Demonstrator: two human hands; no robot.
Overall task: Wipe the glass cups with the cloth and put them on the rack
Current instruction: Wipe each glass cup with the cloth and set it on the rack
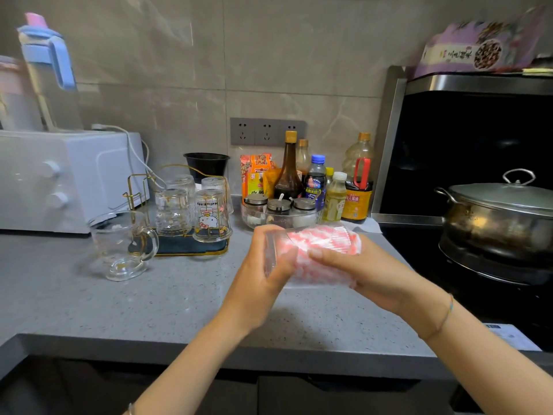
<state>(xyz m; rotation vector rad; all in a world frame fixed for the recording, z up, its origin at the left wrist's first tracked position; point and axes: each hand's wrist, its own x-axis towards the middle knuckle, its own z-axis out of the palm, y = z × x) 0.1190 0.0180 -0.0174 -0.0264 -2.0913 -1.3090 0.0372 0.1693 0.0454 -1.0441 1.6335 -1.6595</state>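
Observation:
A ribbed glass cup [276, 250] lies on its side above the counter, its base in the grip of my left hand [263, 274]. A pink-and-white cloth [317, 250] is stuffed inside the cup and bulges out of its mouth on the right. My right hand [359, 274] holds the cloth and the cup's mouth end, thumb on top. The gold wire rack [191, 250] at the back left carries several upturned glasses, one with a cartoon print [211, 214]. A glass mug with a handle [124, 244] stands in front of the rack.
A white toaster oven [65, 178] stands at the left. Sauce bottles [314, 178] and a bowl of spice jars [278, 211] line the wall. At the right a steel pot [499, 217] sits on the black stove. The grey counter [164, 304] ends just below my wrists.

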